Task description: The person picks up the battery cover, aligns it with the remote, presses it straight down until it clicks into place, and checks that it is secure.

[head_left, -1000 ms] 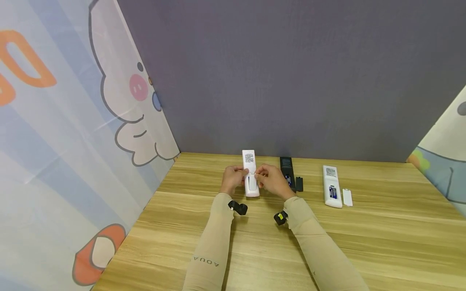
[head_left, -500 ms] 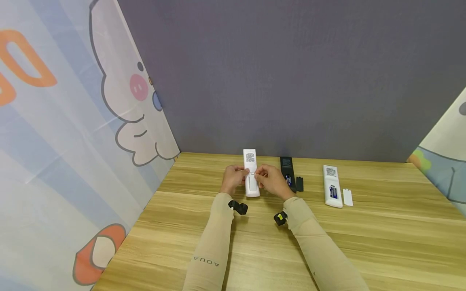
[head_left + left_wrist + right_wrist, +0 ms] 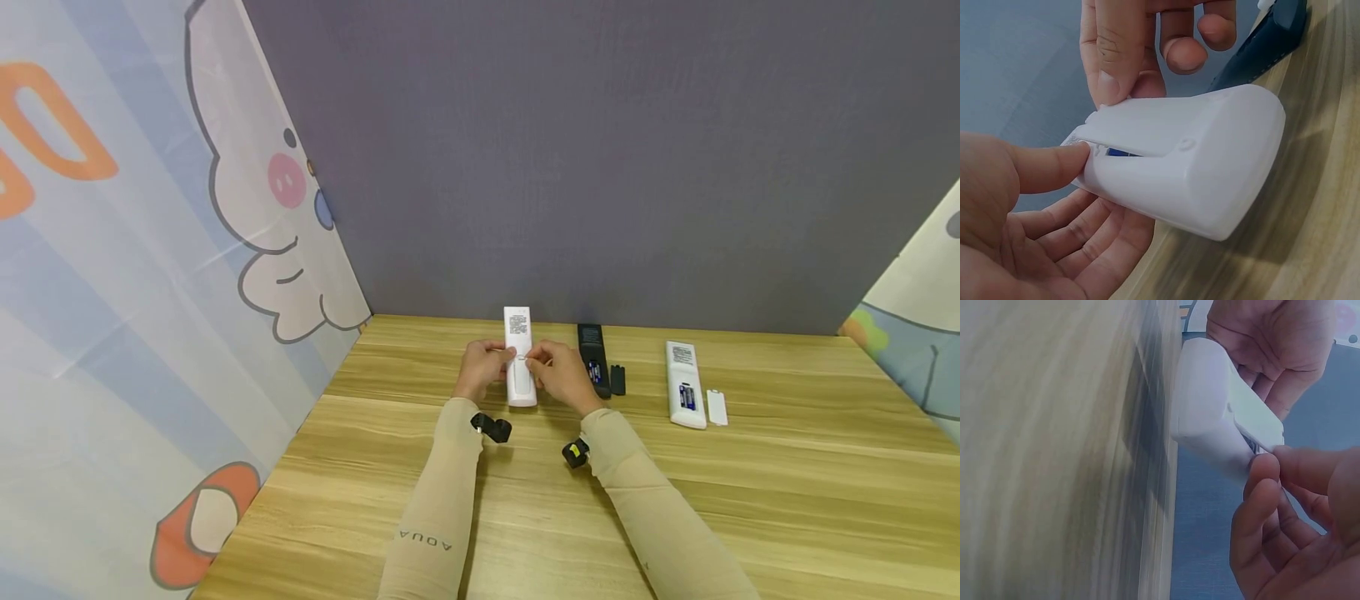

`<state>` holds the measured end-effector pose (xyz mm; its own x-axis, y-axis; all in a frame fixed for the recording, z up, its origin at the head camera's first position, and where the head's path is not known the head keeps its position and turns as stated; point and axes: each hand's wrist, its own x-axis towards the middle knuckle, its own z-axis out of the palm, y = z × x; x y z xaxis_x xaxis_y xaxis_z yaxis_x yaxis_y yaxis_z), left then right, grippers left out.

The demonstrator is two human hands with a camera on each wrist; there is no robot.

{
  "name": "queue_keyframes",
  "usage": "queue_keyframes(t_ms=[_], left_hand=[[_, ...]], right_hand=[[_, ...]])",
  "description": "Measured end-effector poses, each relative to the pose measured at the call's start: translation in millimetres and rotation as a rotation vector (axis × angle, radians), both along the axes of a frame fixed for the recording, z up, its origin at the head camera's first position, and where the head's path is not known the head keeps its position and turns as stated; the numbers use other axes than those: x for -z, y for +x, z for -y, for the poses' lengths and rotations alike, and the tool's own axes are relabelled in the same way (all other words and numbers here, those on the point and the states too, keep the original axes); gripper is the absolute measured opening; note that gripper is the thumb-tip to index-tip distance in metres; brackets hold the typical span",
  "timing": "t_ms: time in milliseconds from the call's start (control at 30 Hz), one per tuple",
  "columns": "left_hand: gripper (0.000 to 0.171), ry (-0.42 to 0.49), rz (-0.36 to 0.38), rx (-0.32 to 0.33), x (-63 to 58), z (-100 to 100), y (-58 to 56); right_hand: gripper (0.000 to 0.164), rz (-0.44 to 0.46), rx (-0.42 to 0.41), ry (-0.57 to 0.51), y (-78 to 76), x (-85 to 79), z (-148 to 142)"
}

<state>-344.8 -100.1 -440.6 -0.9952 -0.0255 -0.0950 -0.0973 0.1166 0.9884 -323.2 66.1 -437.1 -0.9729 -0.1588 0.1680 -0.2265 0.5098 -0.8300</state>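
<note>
My left hand (image 3: 482,368) grips a white remote control (image 3: 517,329) back side up, its thumb on the near edge and its fingers underneath. A white battery cover (image 3: 1147,122) lies over the compartment, slightly raised along one side. Through the narrow slit beneath it a blue battery (image 3: 1120,152) shows. My right hand (image 3: 560,372) pinches the cover's far end between thumb and fingertip. In the right wrist view, those fingertips (image 3: 1265,467) sit right at the cover's edge, beside a small gap in the remote's side.
Right of my hands lie a black remote (image 3: 591,346) with blue batteries showing and its black cover (image 3: 617,380). Farther right are another white remote (image 3: 682,367), its compartment uncovered, and its white cover (image 3: 717,407). A grey panel (image 3: 585,167) stands behind the wooden table (image 3: 540,517).
The battery cover has settled closer over the compartment, and the dark gap along its left side has narrowed. The held remote has shifted slightly right. Both hands keep their holds.
</note>
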Motion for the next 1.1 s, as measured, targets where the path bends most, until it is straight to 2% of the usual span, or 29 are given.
queue_keyframes(t_ms=[433, 867, 1100], left_hand=[[0.031, 0.014, -0.004, 0.016, -3.4, 0.4, 1.0], [0.029, 0.030, -0.013, 0.042, -1.9, 2.4, 0.4], [0.031, 0.022, -0.014, 0.046, -2.5, 2.6, 0.5]], right_hand=[[0.007, -0.020, 0.073, 0.007, 1.3, -1.2, 2.3], [0.008, 0.013, 0.080, -0.009, 1.3, 1.1, 1.8], [0.007, 0.002, 0.077, -0.010, 1.1, 0.8, 1.9]])
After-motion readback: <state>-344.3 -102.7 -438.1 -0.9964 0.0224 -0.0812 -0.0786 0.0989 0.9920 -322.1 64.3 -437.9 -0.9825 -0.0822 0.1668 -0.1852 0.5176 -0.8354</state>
